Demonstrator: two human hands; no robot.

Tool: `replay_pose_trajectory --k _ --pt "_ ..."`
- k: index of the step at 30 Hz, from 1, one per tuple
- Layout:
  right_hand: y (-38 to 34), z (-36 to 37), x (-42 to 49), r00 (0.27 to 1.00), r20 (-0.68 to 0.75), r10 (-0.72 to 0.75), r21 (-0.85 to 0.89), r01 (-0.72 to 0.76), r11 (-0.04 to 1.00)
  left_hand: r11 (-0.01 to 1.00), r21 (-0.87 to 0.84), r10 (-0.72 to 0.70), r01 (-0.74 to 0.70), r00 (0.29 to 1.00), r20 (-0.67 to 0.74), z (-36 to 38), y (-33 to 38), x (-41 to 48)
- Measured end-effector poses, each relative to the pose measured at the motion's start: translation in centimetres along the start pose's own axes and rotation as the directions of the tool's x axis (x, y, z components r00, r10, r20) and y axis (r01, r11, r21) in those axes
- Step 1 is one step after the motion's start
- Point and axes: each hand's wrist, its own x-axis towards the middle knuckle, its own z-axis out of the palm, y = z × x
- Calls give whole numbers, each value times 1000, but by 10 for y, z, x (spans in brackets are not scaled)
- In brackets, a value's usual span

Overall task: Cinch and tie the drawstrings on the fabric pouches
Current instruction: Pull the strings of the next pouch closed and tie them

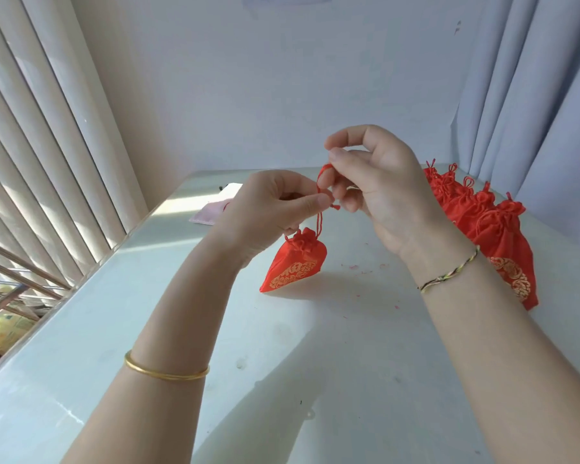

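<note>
A small red pouch (293,264) with gold print hangs by its red drawstring (320,195) just above the white table (282,380), its mouth gathered tight and its lower corner near the surface. My left hand (275,209) pinches the drawstring between thumb and fingers a little above the pouch. My right hand (375,182), higher and to the right, pinches a loop of the same cord at its fingertips. The cord runs between both hands.
A row of several red pouches (489,222) with cinched tops lies at the table's right side, partly behind my right wrist. A pale pink cloth item (211,212) lies at the far left of the table. Vertical blinds (47,145) and a railing stand left.
</note>
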Motion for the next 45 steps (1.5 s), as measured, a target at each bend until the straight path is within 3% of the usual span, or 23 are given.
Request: replay_pose_trajectory --k 4,6,9,11,14,18,23,25,29,32,37,41,45 --pt "6 -3 4 989 -115 88 59 -82 995 999 -43 -5 3 999 -50 -4 -4 3" --pt "8 -8 5 977 -139 161 7 -161 987 996 -86 3 -7 999 -54 -8 -5 4" --pt "11 -11 2 969 20 246 -143 -241 960 993 -119 7 -13 998 -56 -10 -7 5" --pt "13 -8 0 969 95 227 -206 -204 957 990 -136 9 -18 998 -66 -12 -7 5" --pt "16 -6 1 984 93 153 -226 -128 966 986 -168 1 -16 996 -85 -15 -7 4" --pt "15 -10 3 984 67 167 -236 -147 961 970 -243 -29 -1 993 -119 -15 -5 3" --pt "9 -14 -2 911 284 297 -377 -179 909 973 -228 -53 25 992 -118 -11 -5 4" --pt "9 -14 -3 910 271 313 -418 -182 890 977 -211 -58 37 994 -93 -11 -4 4" --pt "16 -14 4 987 30 157 -284 -142 948 990 -138 -16 20 999 31 -12 0 1" --pt "24 -11 4 976 120 184 -194 -159 968 997 -48 64 -62 996 57 -10 1 -1" --pt "31 -8 3 938 200 283 -99 -268 958 934 301 228 -193 970 -85 -6 -6 3" --pt "33 -7 3 896 307 320 -19 -330 944 902 359 312 -240 937 -158 -1 -11 5" --pt "34 -6 3 869 351 348 78 -397 914 911 311 348 -271 910 -227 1 -13 5"
